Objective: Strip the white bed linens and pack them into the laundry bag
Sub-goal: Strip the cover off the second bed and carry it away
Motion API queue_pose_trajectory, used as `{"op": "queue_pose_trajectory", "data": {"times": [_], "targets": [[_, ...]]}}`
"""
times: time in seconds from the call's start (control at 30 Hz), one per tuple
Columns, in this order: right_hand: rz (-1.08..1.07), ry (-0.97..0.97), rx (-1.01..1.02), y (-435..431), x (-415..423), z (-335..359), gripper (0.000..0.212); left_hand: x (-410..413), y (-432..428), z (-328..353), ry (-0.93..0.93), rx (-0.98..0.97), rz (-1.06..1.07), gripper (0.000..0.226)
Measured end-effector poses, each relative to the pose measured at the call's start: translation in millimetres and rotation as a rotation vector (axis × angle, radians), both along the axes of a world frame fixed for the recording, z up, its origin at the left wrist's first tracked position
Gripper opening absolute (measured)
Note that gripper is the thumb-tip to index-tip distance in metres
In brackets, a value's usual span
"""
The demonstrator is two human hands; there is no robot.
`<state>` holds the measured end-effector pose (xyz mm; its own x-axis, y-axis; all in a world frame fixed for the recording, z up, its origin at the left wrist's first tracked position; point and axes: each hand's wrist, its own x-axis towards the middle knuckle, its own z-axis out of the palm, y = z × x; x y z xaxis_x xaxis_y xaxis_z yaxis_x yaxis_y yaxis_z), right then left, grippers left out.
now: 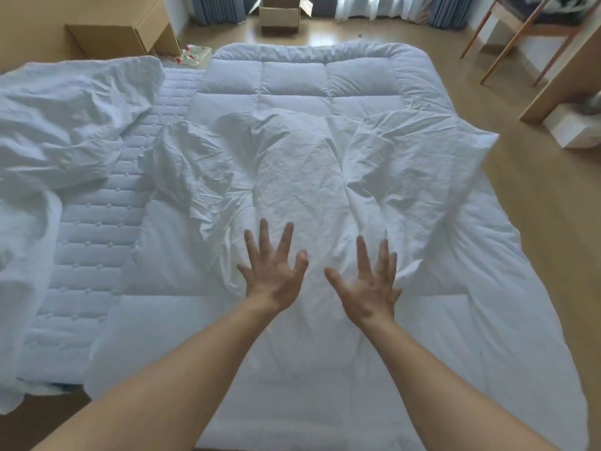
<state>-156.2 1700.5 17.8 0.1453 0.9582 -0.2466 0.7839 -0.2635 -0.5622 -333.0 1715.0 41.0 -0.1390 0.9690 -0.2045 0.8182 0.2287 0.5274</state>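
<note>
1. Two bare forearms reached in from the near edge; the left hand (274,275) and right hand (369,288) were side by side and slightly apart, fingers straight and fanned wide, holding nothing
2. Both palms faced down over the white linen near the middle; whether they touched the cloth could not be told
3. Under and just beyond the hands lay the crumpled white duvet cover (292,164), bunched into ridges on top of the duvet
4. To the left ran a bare strip of quilted mattress pad (94,239), with a rumpled white sheet (65,118) heaped on its far left side
5. Past the cover, the puffy quilted duvet (292,76) showed uncovered
6. On the wooden floor far beyond stood an open cardboard box (279,13), a pack of bottles (193,55) to its left, and a white box (572,125) at the right
</note>
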Motion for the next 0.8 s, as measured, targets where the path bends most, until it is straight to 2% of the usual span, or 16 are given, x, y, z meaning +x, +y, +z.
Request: {"op": "queue_pose_trajectory", "data": {"times": [0.07,0.13,0.3,0.4,0.47,0.53,0.57,0.63,0.7,0.8], "targets": [[0.131,-0.137,-0.125,11.4,1.1,-16.3,0.085,1.4,12.7,-15.6,0.094,-0.101,-0.143,0.061],[0.193,-0.195,-0.247,16.7,6.7,-38.5,0.080,1.3,16.8,-39.6,0.193,-0.241,-0.225,0.060],[0.250,-0.206,-0.436,2.0,20.7,-90.9,0.080,5.5,2.4,-99.1,0.239,-0.502,-0.290,0.060],[0.295,-0.223,-0.540,19.5,22.6,-90.6,0.077,5.2,22.1,-99.4,0.281,-0.598,-0.338,0.062],[0.270,-0.269,-0.418,47.9,22.6,-72.0,0.081,3.8,49.7,-85.2,0.367,-0.492,-0.370,0.059],[0.190,-0.288,-0.158,81.3,22.7,-50.2,0.087,3.1,81.3,-69.7,0.410,-0.250,-0.290,0.057],[0.170,-0.279,-0.092,100.9,23.1,-42.8,0.090,2.8,97.1,-64.0,0.407,-0.135,-0.223,0.060],[0.151,-0.250,-0.122,141.9,23.7,-33.8,0.100,-1.1,126.3,-57.6,0.402,0.011,-0.116,0.072],[0.102,-0.220,-0.227,178.0,25.4,-31.2,0.118,-9.2,151.8,-55.3,0.357,-0.024,0.014,0.090],[0.008,-0.197,-0.305,219.2,32.5,-40.7,0.144,-31.1,185.3,-63.4,0.250,-0.193,0.250,0.121]]}}
